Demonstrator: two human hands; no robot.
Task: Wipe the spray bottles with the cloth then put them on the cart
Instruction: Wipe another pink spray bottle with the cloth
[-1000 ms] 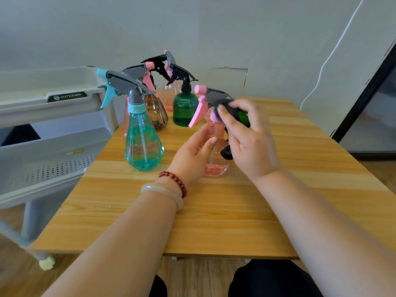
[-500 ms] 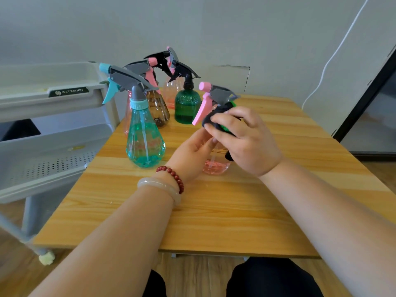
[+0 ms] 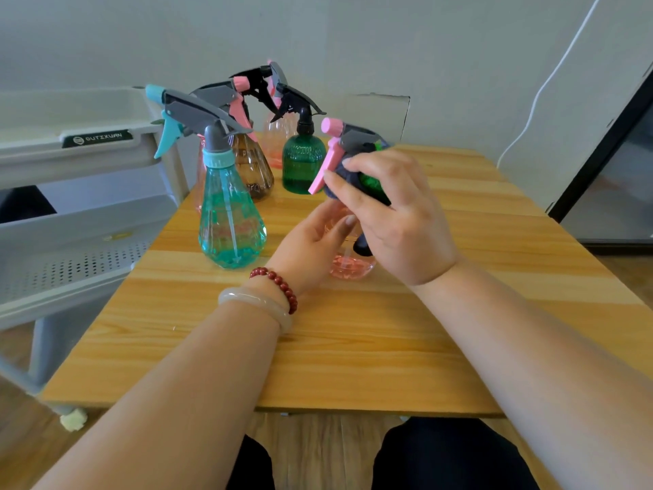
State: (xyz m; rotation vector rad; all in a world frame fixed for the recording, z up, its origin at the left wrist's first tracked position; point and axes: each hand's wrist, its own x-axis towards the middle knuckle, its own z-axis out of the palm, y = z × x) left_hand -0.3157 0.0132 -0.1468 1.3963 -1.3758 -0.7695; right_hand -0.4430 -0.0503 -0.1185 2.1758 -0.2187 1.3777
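Far left we see the grey cart (image 3: 106, 164), tiered with a perforated lower shelf, standing just beside the wooden table (image 3: 353, 348); no bottle shows on it.

On the table near the cart edge the teal spray bottle (image 3: 229, 221) stands upright, with a grey head and teal trigger. Behind it we count a brown spray bottle (image 3: 254, 168), then a green spray bottle (image 3: 303, 164) with a black head. Both are upright and well apart from the hands. More pinkish bottles sit behind these, but their heads overlap and we cannot sort them.

The left hand (image 3: 311, 242) comes in from below, with a red bead bracelet (image 3: 279, 282) and a pale bangle (image 3: 254, 305) on its wrist. Its fingers curl round the left side of the pink spray bottle (image 3: 351, 267), gripping the clear body. The bottle stands upright with its base on the table, between the two hands. Its pink trigger and grey head stick out above the fingers.

The right hand (image 3: 399, 221) is closed on a dark cloth (image 3: 367, 178) with a green patch. It presses the cloth onto the bottle's neck just below the head, covering most of the upper body, and a dark end of cloth hangs under the palm.

Far right, a white cable (image 3: 551, 76) runs up the wall.
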